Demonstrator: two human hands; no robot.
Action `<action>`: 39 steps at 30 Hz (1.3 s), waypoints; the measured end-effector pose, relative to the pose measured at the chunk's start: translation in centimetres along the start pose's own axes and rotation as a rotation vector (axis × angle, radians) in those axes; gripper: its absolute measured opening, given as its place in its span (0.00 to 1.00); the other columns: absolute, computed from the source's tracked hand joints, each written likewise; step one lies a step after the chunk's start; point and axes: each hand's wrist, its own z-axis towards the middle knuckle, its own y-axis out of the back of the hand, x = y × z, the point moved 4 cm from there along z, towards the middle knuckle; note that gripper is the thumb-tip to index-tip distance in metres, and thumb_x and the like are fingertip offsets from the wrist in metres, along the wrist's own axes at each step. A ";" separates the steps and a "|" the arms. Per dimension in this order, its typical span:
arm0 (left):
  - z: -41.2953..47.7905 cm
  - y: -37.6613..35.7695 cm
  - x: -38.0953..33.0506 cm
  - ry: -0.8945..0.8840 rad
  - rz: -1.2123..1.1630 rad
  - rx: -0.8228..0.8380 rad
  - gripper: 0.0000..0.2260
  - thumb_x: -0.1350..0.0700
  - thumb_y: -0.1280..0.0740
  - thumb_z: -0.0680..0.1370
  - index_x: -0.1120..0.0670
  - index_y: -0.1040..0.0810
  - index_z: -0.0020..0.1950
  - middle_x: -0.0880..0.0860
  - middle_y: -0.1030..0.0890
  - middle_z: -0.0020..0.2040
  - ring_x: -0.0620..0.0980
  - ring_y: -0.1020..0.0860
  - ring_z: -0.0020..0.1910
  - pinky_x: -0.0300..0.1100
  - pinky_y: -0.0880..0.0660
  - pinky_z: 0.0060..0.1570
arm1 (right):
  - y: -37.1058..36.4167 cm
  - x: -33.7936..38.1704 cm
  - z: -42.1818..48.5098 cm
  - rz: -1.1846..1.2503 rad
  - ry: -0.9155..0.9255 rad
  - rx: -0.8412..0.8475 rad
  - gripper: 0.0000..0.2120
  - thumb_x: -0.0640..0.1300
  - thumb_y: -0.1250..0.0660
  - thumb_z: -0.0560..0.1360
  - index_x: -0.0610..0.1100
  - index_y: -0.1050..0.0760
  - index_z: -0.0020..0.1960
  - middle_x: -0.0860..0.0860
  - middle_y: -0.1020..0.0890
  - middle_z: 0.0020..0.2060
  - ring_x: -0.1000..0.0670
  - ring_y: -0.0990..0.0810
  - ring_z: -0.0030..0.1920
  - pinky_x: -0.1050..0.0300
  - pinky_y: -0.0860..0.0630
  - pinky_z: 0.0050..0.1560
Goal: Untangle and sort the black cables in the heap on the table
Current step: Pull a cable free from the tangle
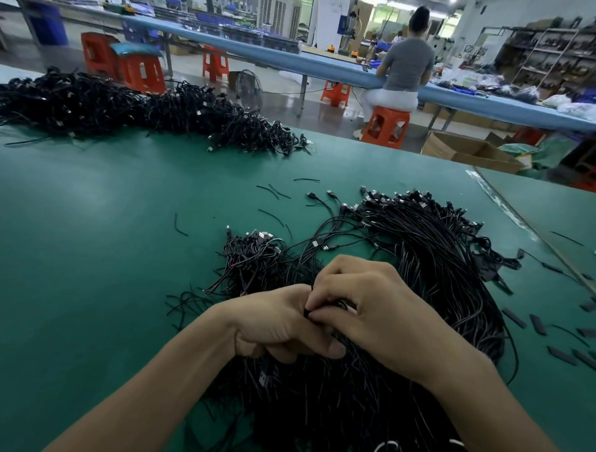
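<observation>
Left hand (280, 324), right hand (371, 306) — round cables (322, 393)

Bright, even indoor light from overhead. Ceiling lights (400, 3), far beyond the left hand (277, 322) and right hand (377, 309), are blown white. Broad pale sheen on the green surface (80, 200), left of and beyond the left hand. Shadows soft and short, tucked under both hands. Black cables (322, 403) nearer than the hands merge into a dark mass with little strand detail. Hands sharp; far room soft, smeary. Wide-angle bowing: distant blue bench (290, 61) curves, forearms stretch toward the bottom edge.
</observation>
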 end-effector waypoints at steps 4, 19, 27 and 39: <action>0.0 -0.2 0.1 0.023 0.050 0.019 0.12 0.65 0.30 0.75 0.56 0.32 0.39 0.49 0.38 0.29 0.42 0.42 0.23 0.32 0.46 0.19 | 0.2 0.7 0.0 -0.064 0.030 0.052 0.03 0.46 0.29 0.75 0.53 0.19 0.46 0.62 0.25 0.49 0.58 0.24 0.50 0.55 0.24 0.50; 0.3 -0.1 -0.3 -0.017 0.162 -0.175 0.08 0.67 0.32 0.75 0.68 0.30 0.48 0.51 0.37 0.29 0.45 0.40 0.25 0.33 0.43 0.23 | -0.5 0.2 0.0 -0.093 -0.189 0.007 0.04 0.45 0.31 0.75 0.54 0.25 0.45 0.57 0.22 0.40 0.54 0.22 0.43 0.53 0.22 0.46; 0.6 -0.1 -0.6 -0.054 0.206 -0.234 0.09 0.68 0.34 0.74 0.55 0.24 0.39 0.48 0.33 0.27 0.43 0.38 0.22 0.32 0.39 0.21 | -1.3 0.0 -0.1 -0.122 -0.412 -0.069 0.03 0.51 0.33 0.77 0.53 0.24 0.49 0.55 0.22 0.45 0.50 0.23 0.49 0.55 0.24 0.49; 0.4 1.0 -0.1 -0.228 -0.350 -0.263 0.06 0.62 0.28 0.75 0.56 0.20 0.51 0.53 0.20 0.40 0.47 0.22 0.36 0.38 0.24 0.33 | 0.1 -0.3 -0.2 -0.201 -0.320 -0.259 0.05 0.50 0.33 0.78 0.52 0.24 0.43 0.57 0.24 0.41 0.54 0.24 0.42 0.54 0.25 0.44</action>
